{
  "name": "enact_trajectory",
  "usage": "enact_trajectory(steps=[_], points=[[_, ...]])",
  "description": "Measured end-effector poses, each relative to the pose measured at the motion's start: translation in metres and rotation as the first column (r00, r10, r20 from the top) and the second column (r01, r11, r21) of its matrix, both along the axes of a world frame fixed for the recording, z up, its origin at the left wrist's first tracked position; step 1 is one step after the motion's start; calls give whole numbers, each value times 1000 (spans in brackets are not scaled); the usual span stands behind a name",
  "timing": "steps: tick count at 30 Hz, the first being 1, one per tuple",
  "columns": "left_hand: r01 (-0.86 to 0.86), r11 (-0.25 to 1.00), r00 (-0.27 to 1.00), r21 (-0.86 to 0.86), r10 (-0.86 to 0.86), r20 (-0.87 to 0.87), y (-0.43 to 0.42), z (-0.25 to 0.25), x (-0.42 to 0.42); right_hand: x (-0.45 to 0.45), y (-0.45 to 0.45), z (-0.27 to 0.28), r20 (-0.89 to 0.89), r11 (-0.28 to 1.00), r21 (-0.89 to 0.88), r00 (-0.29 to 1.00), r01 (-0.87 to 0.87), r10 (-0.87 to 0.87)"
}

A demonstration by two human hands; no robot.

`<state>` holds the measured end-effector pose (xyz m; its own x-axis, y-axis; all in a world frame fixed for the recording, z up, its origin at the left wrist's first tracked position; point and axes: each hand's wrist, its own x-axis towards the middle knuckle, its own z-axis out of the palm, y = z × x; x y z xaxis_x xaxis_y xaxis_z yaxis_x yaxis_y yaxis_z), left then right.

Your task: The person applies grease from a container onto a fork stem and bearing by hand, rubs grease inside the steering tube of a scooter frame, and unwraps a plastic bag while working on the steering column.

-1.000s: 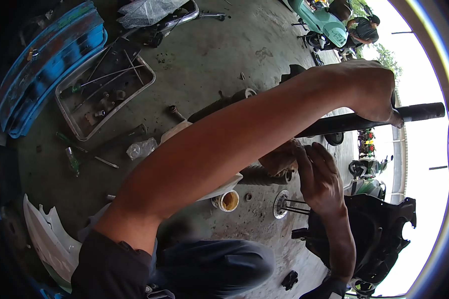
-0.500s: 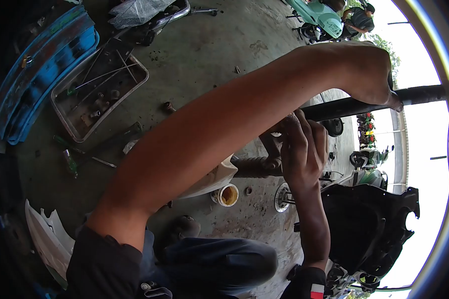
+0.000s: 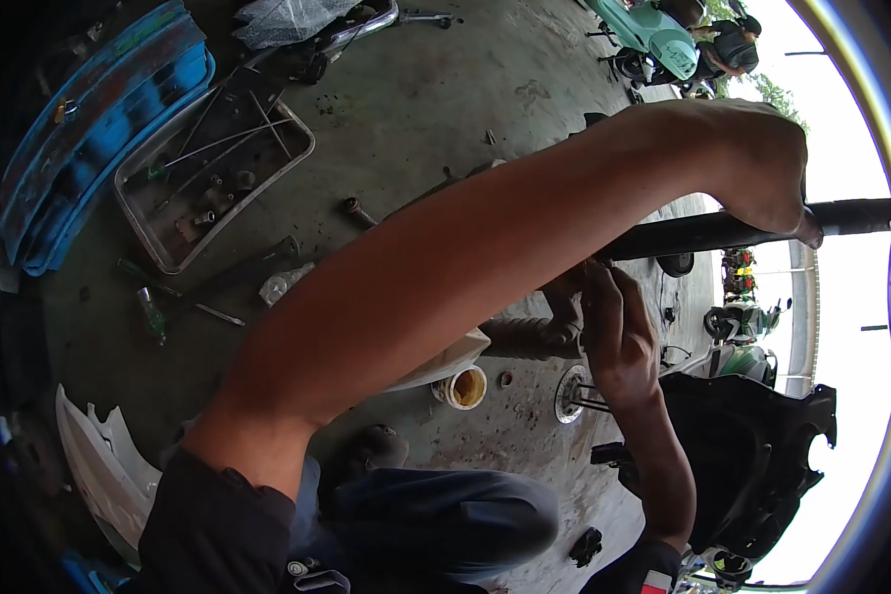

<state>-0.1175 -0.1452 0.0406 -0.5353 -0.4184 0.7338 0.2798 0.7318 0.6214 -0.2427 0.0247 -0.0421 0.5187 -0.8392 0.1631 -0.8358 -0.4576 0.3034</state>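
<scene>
A long black tube [image 3: 688,236] runs across the right side of the head view, lighter at its far end. My left hand [image 3: 762,163] is wrapped around it, and my bare left forearm crosses the middle of the picture. Just below the tube, my right hand [image 3: 619,332] has its fingers bent and drawn together. Their tips go behind my left forearm, so what they hold is hidden. Beside these fingers is a brownish metal part joined to a ribbed, dark cylinder [image 3: 530,339]. A pale panel [image 3: 445,363] shows partly under my forearm.
A metal tray [image 3: 173,259] with rods and sockets lies near blue panels [image 3: 99,129]. A green-handled screwdriver [image 3: 151,315], a tub of yellowish grease [image 3: 462,387] and a brake disc [image 3: 570,394] lie on the floor. A black plastic panel [image 3: 752,445] stands at right. A person [image 3: 731,48] is by a scooter.
The whole scene has shifted slightly right, and most of it down, as my head moved. My left hand stays on the tube. My right-hand fingers have bent a little differently under it.
</scene>
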Motion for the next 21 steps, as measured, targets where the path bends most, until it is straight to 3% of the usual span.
enact_trajectory(steps=[2, 4, 6, 8, 9, 10, 12, 14, 15, 16, 19, 21], points=[[12, 1000, 1000, 15, -13, 26, -1, 1, 4, -17, -1, 7, -80, 992, -32, 989, -125, 122], [115, 992, 992, 44, -118, 56, -1, 3, 6, -35, 0, 12, -153, 996, -38, 986, -77, 70], [131, 989, 990, 61, -134, 45, 1, 3, 16, -61, 15, 3, 112, 994, -101, 992, -39, 50], [101, 994, 995, 40, -101, 6, 1, 2, 14, -57, 24, -6, 212, 911, -387, 975, 144, -64], [106, 994, 994, 22, -106, 1, -1, 1, 11, -42, 21, -13, 633, 886, -231, 753, 402, -177], [114, 993, 993, 19, -114, 4, -1, 2, 12, -20, 14, -18, 933, 831, -74, 333, 552, -138], [114, 992, 993, 62, -114, -2, 3, 1, 16, -31, 7, -18, 922, 851, 282, 120, 443, -368], [71, 995, 996, 66, -74, 41, 7, 2, 17, -15, -8, -26, 900, 873, 435, -65, 220, -432], [61, 997, 998, 52, -61, 6, 7, 1, 13, -6, -13, -25, 892, 876, 452, -61, 168, -448], [44, 998, 999, 38, -43, -32, 7, 0, 10, -3, -13, -19, 856, 839, 482, 68, 251, -512], [30, 999, 999, 33, -29, -39, 6, 1, 9, 9, -6, -24, 893, 873, 322, 190, 366, -409], [23, 999, 999, 42, -22, -26, 6, 0, 8, 9, -3, -29, 799, 828, 185, 410, 530, -441]])
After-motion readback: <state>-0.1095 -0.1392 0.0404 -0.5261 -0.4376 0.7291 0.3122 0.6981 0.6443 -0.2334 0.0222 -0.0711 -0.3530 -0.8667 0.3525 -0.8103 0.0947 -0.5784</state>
